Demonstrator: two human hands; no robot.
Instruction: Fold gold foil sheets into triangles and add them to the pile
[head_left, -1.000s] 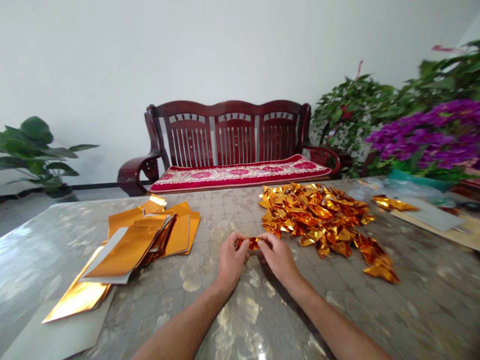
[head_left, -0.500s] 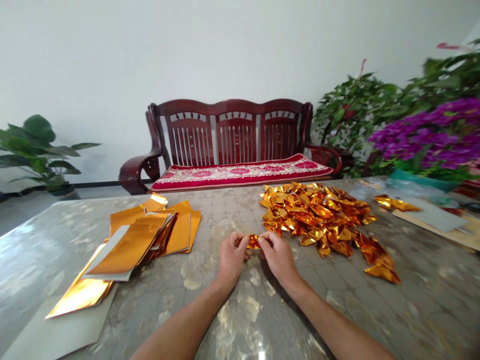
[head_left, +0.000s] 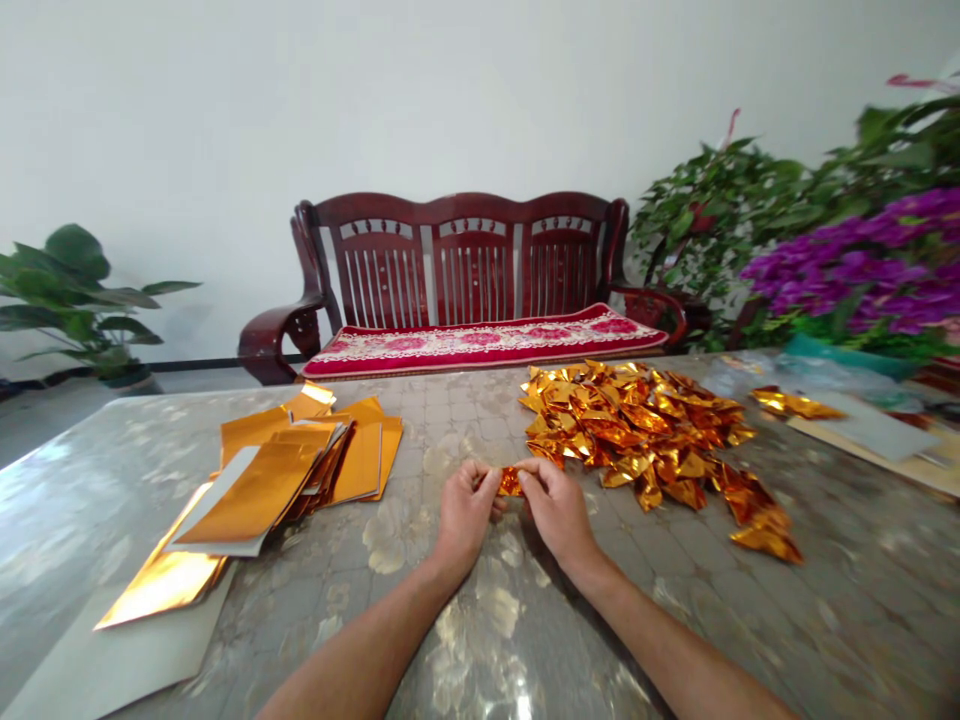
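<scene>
Ideally, the foil piece [head_left: 511, 483], pinched in the fingers of left hand [head_left: 466, 508] and right hand [head_left: 559, 508], should be pressed evenly.

Bright, diffuse light, glare on tabletop [head_left: 97, 475]

Hands [head_left: 466, 510]: two, one left, one right
Foil piece [head_left: 512, 483] between the hands: one
Folded foil pieces [head_left: 637, 420], right: one heap, overlapping, number indeterminable
Foil sheets [head_left: 259, 495], left: one pile, partly hidden, number indeterminable
Bench [head_left: 472, 208], far: one, with three slatted back panels [head_left: 474, 258]
Table [head_left: 480, 620]: one
</scene>
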